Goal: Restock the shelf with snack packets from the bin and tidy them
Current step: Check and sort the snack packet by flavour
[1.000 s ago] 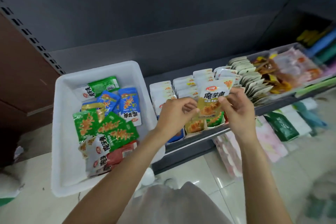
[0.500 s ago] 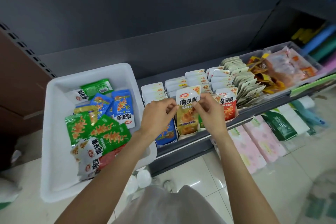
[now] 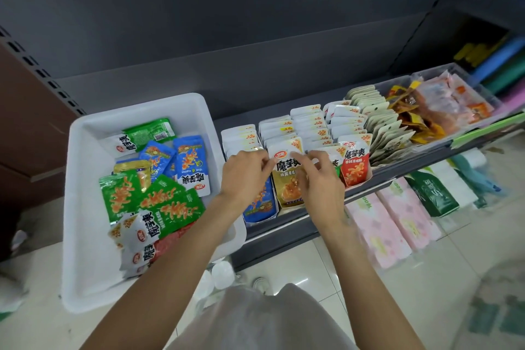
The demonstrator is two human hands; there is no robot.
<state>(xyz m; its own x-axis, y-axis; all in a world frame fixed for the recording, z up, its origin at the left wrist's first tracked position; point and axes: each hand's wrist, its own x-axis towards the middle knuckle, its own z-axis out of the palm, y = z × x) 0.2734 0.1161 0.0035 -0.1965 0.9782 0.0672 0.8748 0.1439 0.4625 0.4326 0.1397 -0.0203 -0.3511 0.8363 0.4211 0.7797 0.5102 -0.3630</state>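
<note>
A yellow snack packet point(image 3: 287, 179) stands at the front of its row on the grey shelf point(image 3: 287, 220). My left hand point(image 3: 246, 173) pinches its upper left corner and my right hand point(image 3: 319, 176) pinches its upper right part. A blue packet point(image 3: 260, 204) stands in the row to its left, a red packet point(image 3: 355, 166) two rows to the right. The white bin point(image 3: 85, 236) at the left holds several green, blue, yellow and red packets point(image 3: 159, 202).
Rows of white-topped packets point(image 3: 309, 126) fill the shelf behind my hands. A clear tray of orange and brown snacks point(image 3: 443, 105) sits at the right end. Pink tissue packs point(image 3: 392, 221) and green packs point(image 3: 434, 193) lie on the level below. Tiled floor lies underneath.
Both hands have lowered the yellow packet from above the rows down into the front of its row. The view has shifted a little.
</note>
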